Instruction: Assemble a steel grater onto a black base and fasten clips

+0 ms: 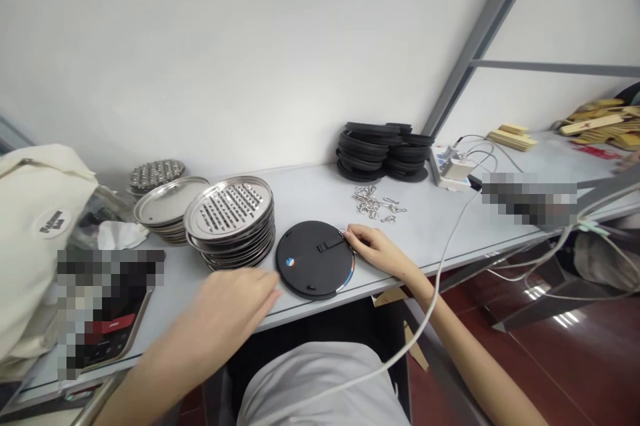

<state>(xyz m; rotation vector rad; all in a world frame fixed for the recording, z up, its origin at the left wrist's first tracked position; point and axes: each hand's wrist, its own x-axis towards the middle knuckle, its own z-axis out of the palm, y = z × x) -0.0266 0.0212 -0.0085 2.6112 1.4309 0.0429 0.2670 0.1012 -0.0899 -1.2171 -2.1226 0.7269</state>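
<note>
A round black disc (pixel 305 269) lies flat near the table's front edge, with a small blue-and-orange round mark, a raised black strip and a coloured patch on its rim. My right hand (pixel 370 245) is at its right edge, thumb and fingers pinched at a small metal ring (pixel 343 232) by the end of the strip. My left hand (pixel 240 296) hovers at the disc's left side, smeared by motion, so its fingers are unclear. Close behind it stands a stack of round metal grater plates (pixel 230 209). Small metal clasps and rings (pixel 369 203) lie loose behind the disc.
Stacks of black discs (pixel 367 149) stand by the wall, beside a power strip (pixel 453 173) with chargers. A white cable (pixel 445 253) hangs across my right forearm. More metal plates (pixel 173 199), a phone (pixel 120 326) and a cream bag (pixel 40 213) are at the left.
</note>
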